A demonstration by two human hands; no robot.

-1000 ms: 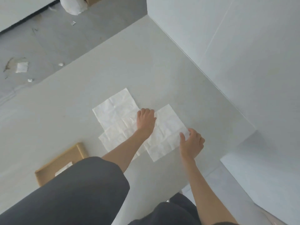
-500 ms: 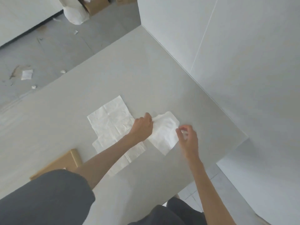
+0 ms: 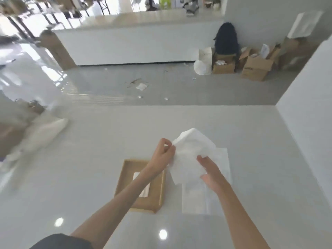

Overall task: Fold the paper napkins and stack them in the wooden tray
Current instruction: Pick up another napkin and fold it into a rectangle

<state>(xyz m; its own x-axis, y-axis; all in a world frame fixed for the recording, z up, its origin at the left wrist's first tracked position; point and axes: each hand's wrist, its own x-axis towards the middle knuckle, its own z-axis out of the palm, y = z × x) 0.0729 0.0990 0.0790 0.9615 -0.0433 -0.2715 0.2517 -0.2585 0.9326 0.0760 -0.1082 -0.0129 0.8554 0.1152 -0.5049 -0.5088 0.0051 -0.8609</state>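
A white paper napkin [image 3: 190, 151] hangs crumpled in the air above the table, held between both hands. My left hand [image 3: 163, 153] pinches its upper left edge. My right hand [image 3: 210, 173] grips its lower right part. Under it, several unfolded napkins [image 3: 201, 196] lie flat on the table. The wooden tray [image 3: 125, 177] sits left of them, partly hidden by my left forearm, with a folded white napkin [image 3: 138, 177] inside.
The white table [image 3: 89, 168] ends at a far edge, with floor beyond. A white wall [image 3: 309, 132] runs along the right side. A white bag [image 3: 41, 133] lies at the table's left. Cardboard boxes [image 3: 255, 65] stand far back on the floor.
The camera view swung round. The napkin that both hands held on the table has been lifted off the pile into the air, and the tray now shows in the middle.
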